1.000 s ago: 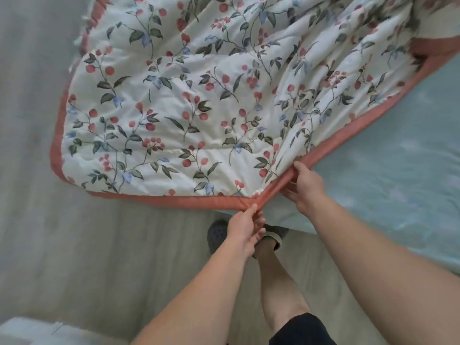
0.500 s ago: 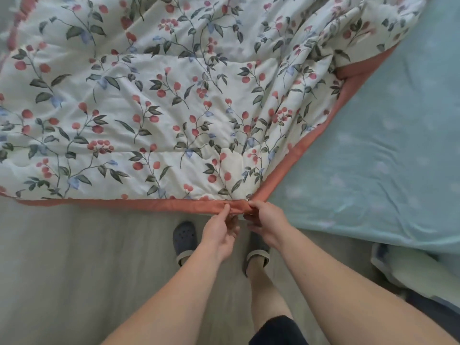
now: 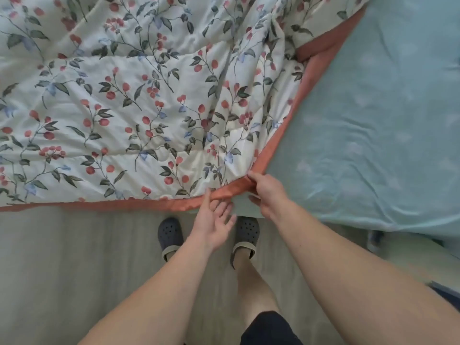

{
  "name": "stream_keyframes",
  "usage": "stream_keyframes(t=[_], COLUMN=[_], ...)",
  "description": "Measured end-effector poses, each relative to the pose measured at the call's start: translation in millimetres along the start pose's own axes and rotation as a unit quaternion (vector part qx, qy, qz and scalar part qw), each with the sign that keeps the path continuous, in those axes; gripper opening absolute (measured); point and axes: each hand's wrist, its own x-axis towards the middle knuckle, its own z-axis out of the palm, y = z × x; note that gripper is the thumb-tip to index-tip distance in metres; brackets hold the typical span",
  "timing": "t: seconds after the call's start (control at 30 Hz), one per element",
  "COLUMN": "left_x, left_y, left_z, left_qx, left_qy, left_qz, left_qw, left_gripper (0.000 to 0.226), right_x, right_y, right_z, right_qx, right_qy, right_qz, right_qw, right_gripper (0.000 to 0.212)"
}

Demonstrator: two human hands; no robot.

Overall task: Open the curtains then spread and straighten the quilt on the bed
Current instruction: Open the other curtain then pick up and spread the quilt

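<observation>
The bed point(image 3: 373, 120), in a pale green sheet, lies bare across the right and far right. The quilt point(image 3: 149, 95), white with red berries and a coral border, covers only the left part and overhangs the near edge onto open floor point(image 3: 62, 257) at the left. It is bunched in folds toward the far middle, so the spreading looks far from done.

The right hand point(image 3: 267, 192) pinches the quilt's near right corner, thumb on top of the border and fingers curled beneath, just at the bed's near edge. The left hand point(image 3: 214, 217) is beside it, palm up with fingers spread loosely; its index finger touches the border and grips nothing.

To do this step well, I judge the left hand should take the near border further left, so both hands hold it taut. Then carry the corner rightward over the bare sheet, lifting slightly so the folds shake out and do not drag.
</observation>
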Motion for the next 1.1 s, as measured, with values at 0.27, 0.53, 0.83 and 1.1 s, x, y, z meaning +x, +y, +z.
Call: stream_keyframes(t=[0.27, 0.53, 0.83, 1.1], left_x=[15.4, 9.7, -6.1, 5.7], left_y=[-45.6, -48.8, -108.1, -116.8], left_z=[74.6, 42.2, 92.3, 86.7], left_qx=[-0.008, -0.054, 0.121, 0.046], left_qy=[0.019, 0.08, -0.019, 0.035], left_qz=[0.052, 0.08, 0.081, 0.073], left_qw=[0.998, 0.992, 0.989, 0.996], left_gripper=[0.019, 0.018, 0.046, 0.023], right_x=[-12.9, 25.4, -61.8, 39.9], right_y=[-13.3, -72.6, 21.0, -55.6], right_z=[-65.5, -78.6, -126.9, -176.0], right_qx=[0.018, 0.013, -0.116, 0.051], right_qy=[-0.041, 0.025, -0.001, -0.014], right_qz=[-0.033, -0.073, -0.047, 0.055], right_qw=[0.998, 0.997, 0.992, 0.997], right_gripper=[0.012, 0.007, 0.008, 0.027])
